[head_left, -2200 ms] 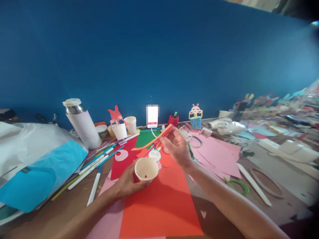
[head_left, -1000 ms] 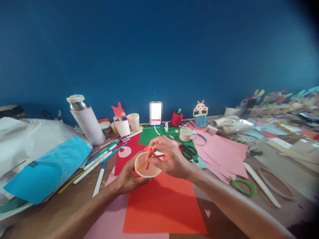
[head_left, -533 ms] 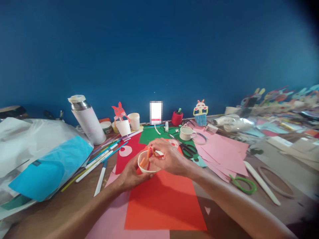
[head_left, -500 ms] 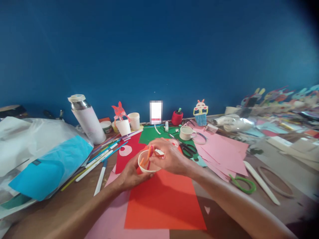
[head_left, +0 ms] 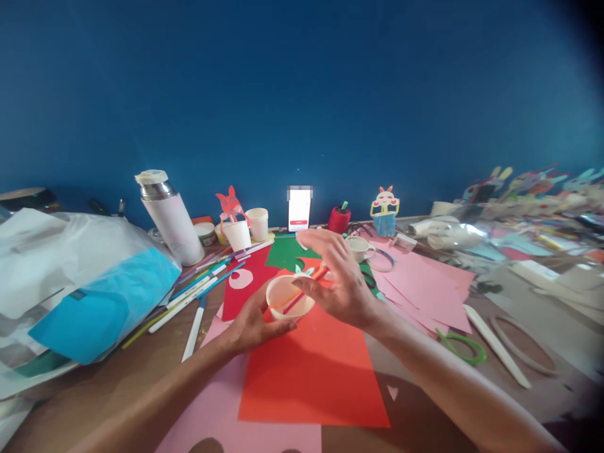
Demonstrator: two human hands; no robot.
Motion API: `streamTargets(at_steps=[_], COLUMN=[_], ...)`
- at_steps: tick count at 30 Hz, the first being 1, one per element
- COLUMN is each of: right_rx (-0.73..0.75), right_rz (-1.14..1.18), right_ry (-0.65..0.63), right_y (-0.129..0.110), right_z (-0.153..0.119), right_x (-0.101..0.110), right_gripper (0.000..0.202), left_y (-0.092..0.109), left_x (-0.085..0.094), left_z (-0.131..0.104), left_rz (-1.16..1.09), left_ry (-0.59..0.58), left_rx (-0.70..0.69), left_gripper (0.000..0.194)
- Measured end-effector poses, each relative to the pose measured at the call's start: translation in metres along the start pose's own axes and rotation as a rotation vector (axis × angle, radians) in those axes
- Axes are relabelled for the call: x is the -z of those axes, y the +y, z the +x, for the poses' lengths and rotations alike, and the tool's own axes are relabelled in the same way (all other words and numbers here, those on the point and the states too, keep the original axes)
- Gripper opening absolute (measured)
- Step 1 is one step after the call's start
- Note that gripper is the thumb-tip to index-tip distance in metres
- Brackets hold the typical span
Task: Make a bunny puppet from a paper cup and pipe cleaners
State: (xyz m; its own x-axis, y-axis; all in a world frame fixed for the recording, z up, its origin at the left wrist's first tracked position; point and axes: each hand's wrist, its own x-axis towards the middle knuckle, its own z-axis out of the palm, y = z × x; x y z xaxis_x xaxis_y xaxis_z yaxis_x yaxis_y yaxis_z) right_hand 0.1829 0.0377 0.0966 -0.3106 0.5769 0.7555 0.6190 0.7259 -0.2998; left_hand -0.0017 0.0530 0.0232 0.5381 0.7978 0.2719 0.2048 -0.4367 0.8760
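My left hand (head_left: pixel 255 324) is wrapped around a white paper cup (head_left: pixel 272 297), tilted so that its open mouth faces me. Inside the cup lie an orange strip (head_left: pixel 287 302) and a red strip (head_left: pixel 293 303); the orange one reaches over the rim towards my right hand. Above the cup's right side, my right hand (head_left: pixel 342 277) has its fingers stretched out and its thumb apart, close to the strips. Beneath both hands a sheet of orange-red paper (head_left: pixel 314 377) lies on pink paper (head_left: pixel 212 402).
Left are markers (head_left: pixel 191 330), a flask (head_left: pixel 172 220) and a plastic bag (head_left: pixel 108 245). At the back stand a cup with a red paper animal (head_left: pixel 231 207) and a phone (head_left: pixel 299 211). To the right lie pink sheets (head_left: pixel 429 283), a green pipe cleaner (head_left: pixel 465 352) and a white stick (head_left: pixel 497 349).
My right hand's fingers were bent inside the cup around the strips. They have straightened and lifted up to the right. My left hand still holds the cup.
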Motion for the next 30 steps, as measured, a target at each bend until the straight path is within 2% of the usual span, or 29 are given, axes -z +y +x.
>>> streamTargets(at_steps=[2, 4, 8, 10, 14, 18, 25, 30], right_rx=[0.139, 0.228, 0.284, 0.284, 0.288, 0.292, 0.258, 0.18], right_rz=[-0.124, -0.214, -0.305, -0.311, -0.274, -0.281, -0.244, -0.189], right_ry=[-0.009, -0.08, -0.309, -0.364, -0.388, -0.433, -0.446, -0.422], right_y=[-0.004, -0.009, -0.016, -0.016, -0.018, -0.022, -0.023, -0.024], right_z=[-0.001, -0.004, -0.01, -0.012, -0.013, -0.011, -0.012, -0.014], right_x=[0.003, 0.003, -0.008, -0.014, -0.017, -0.013, -0.014, -0.019], right_gripper=[0.026, 0.016, 0.016, 0.015, 0.015, 0.017, 0.017, 0.017], left_y=[0.003, 0.004, 0.0, -0.004, -0.009, -0.009, -0.008, -0.009], left_x=[-0.001, -0.001, -0.003, -0.004, -0.007, -0.009, -0.008, -0.011], left_z=[0.001, 0.001, 0.001, 0.0, 0.0, 0.0, -0.001, 0.0], left_rz=[-0.03, -0.036, 0.036, 0.085, 0.117, 0.141, 0.123, 0.129], left_ry=[0.003, 0.036, 0.114, 0.149, 0.162, 0.14, 0.086, 0.053], left_rx=[0.014, 0.018, -0.065, -0.144, -0.264, -0.308, -0.246, -0.239], left_gripper=[0.054, 0.052, 0.046, 0.048, 0.054, 0.056, 0.054, 0.043])
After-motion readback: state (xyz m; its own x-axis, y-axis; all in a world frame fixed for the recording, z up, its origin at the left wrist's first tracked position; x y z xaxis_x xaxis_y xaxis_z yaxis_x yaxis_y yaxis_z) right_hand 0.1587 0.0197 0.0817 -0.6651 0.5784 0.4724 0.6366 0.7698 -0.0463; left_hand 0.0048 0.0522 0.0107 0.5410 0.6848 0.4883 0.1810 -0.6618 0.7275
